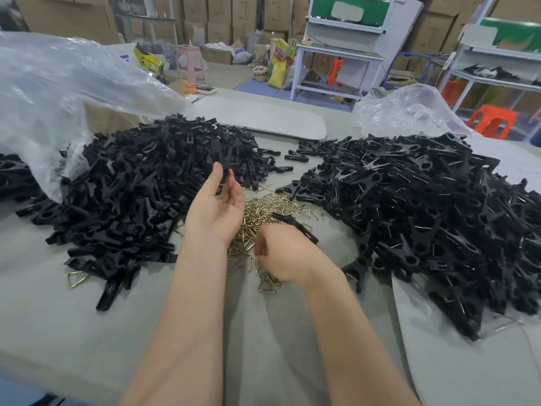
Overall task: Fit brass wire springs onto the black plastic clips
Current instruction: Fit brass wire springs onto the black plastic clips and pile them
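Both hands work over the middle of the table. Turned palm up, the left hand (216, 206) has its fingers curled and pinches a black clip (221, 167) between thumb and fingertips, holding it upright above the heap. The right hand (281, 253) is knuckles up with its fingers curled down into the brass springs (272, 205). It grips a second black clip (297, 227), which sticks out past the knuckles; I cannot tell whether it also holds a spring.

These springs lie in a loose scatter between two large heaps. The left heap (131, 186) is plain black clips. In the right heap (424, 215), thin wire glints on many clips.

Everything rests on a grey table (87, 332). A clear plastic bag (58, 83) billows over the left heap, and another bag (409, 109) sits behind the right one. Beyond are stacked cardboard boxes (219, 13), a white workbench (336, 54), a pink stool (187, 60) and an orange stool (491, 120).
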### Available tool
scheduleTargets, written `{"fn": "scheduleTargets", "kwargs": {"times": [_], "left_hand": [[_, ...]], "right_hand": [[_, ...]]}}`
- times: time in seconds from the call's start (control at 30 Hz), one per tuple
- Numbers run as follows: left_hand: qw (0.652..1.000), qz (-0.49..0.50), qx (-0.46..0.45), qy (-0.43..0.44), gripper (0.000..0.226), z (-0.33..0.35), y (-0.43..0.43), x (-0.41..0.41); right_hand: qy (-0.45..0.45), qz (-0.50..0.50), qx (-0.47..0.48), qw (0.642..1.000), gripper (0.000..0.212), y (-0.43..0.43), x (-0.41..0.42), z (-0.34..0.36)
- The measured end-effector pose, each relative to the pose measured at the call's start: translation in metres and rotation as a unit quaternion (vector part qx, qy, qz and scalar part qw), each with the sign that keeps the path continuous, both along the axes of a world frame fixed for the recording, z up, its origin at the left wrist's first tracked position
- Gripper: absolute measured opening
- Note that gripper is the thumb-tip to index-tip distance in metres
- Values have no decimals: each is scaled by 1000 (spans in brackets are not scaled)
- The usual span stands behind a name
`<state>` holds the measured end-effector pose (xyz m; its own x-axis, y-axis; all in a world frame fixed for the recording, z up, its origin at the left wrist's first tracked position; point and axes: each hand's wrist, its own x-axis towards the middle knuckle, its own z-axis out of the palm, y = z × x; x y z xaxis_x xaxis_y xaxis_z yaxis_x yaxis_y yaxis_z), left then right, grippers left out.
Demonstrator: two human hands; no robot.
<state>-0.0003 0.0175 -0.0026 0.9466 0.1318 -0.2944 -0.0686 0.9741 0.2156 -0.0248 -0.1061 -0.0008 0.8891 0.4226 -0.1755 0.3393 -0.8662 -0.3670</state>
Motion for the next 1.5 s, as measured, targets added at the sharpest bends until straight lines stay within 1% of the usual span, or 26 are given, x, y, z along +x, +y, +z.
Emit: {"fn": "scheduleTargets", "kwargs": {"times": [0.1, 0.13, 0.17, 0.23, 0.27, 0.3, 0.33, 0.37, 0.4, 0.43, 0.47, 0.5, 0.53, 0.6, 0.63, 0.67, 0.73, 0.77, 0.83, 0.9, 1.03, 1.1, 1.23, 1.33, 1.43, 1.5], "left_hand": [[1000, -12, -10, -16, 19, 0, -1, 0], [1000, -17, -9, -18, 24, 0, -2, -1], [1000, -22, -1, -20, 28, 0, -2, -1], [998, -40, 47, -28, 27, -1, -5, 0], [994, -51, 92, -32, 21, -1, -7, 1], [985, -61, 161, -33, 16, -2, -10, 1], [961, -69, 266, -30, 15, -2, -14, 1], [916, -69, 395, -21, 18, -4, -18, 2], [852, -59, 521, -11, 21, -6, -23, 1], [782, -40, 621, -12, 21, -8, -28, 1], [724, -23, 689, -27, 19, -9, -33, 1], [680, -12, 731, -48, 20, -9, -37, 1], [648, -6, 759, -62, 22, -11, -40, 1], [594, 5, 801, -75, 19, -15, -43, 2], [568, 13, 819, -80, 18, -16, -44, 2], [548, 22, 832, -85, 19, -17, -44, 2], [525, 31, 844, -107, 20, -17, -44, 2], [515, 33, 848, -120, 21, -17, -44, 1], [499, 32, 855, -136, 21, -17, -44, 1], [492, 31, 858, -145, 21, -17, -44, 1], [492, 33, 857, -148, 20, -16, -43, 0], [493, 34, 856, -151, 20, -16, -43, -1], [475, 24, 866, -156, 20, -14, -42, -2], [471, 9, 867, -160, 22, -13, -42, -2], [466, -8, 870, -159, 23, -13, -43, -3], [457, -16, 874, -161, 22, -12, -43, -4]], "right_hand": [[14, 18, -18, 1000, 11, 0, 2, -1], [21, 19, -8, 1000, 9, 0, 2, 0], [25, 12, 23, 999, 4, -2, 4, 1], [13, -39, 137, 990, 7, -11, 11, 5], [2, -82, 213, 974, 7, -18, 14, 6], [-9, -131, 290, 948, 6, -26, 17, 8], [-23, -176, 361, 916, 11, -34, 19, 8], [-33, -211, 427, 879, 17, -42, 22, 8], [-33, -234, 490, 839, 20, -49, 24, 9], [-23, -250, 545, 800, 19, -55, 25, 9], [-7, -263, 586, 766, 17, -58, 27, 10], [10, -273, 615, 740, 15, -59, 28, 10], [24, -280, 632, 722, 11, -60, 29, 11], [31, -290, 645, 706, 6, -61, 31, 10], [25, -293, 641, 709, 5, -61, 32, 9], [7, -294, 621, 727, 5, -61, 34, 8], [-54, -289, 532, 794, 8, -60, 35, 4], [-78, -283, 494, 818, 10, -59, 35, 3], [-94, -277, 458, 839, 12, -58, 35, 2], [-90, -281, 442, 847, 11, -61, 36, 2], [-83, -298, 454, 835, 16, -63, 35, 2], [-75, -295, 456, 836, 16, -62, 34, 2], [-63, -290, 443, 846, 17, -65, 33, 4], [-64, -290, 441, 847, 17, -68, 32, 5], [-71, -292, 405, 863, 16, -68, 32, 3], [-59, -294, 390, 870, 17, -68, 33, 3]]}}
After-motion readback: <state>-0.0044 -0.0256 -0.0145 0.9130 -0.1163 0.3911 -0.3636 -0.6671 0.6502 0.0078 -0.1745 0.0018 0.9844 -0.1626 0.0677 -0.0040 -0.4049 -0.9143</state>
